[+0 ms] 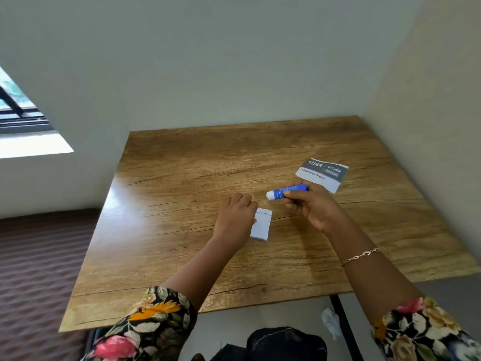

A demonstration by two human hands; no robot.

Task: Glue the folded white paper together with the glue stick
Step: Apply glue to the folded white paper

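Glue stick up in the right hand, paper held under the left; judging by the gap, no glue applied yet.

The right hand (313, 208) grips the glue stick (286, 191) round its blue barrel, with the white end poking out past the fingers toward the left hand (235, 220). The folded white paper (262, 226) lies flat on the table (182, 157) just below that white end, not touching it. The left hand sits on the paper's edge with fingers bent down; can't tell whether it pinches or only presses. A printed card (322, 174) lies just beyond the right-hand grip.

Risks:
- Can't tell if the white end is a cap. If it is, a swipe lays no glue.
- Only one edge is held, so drag from the stick could skid or crease the free side.
- The fold looks closed, so glue lands on the outer face unless the flap is lifted.
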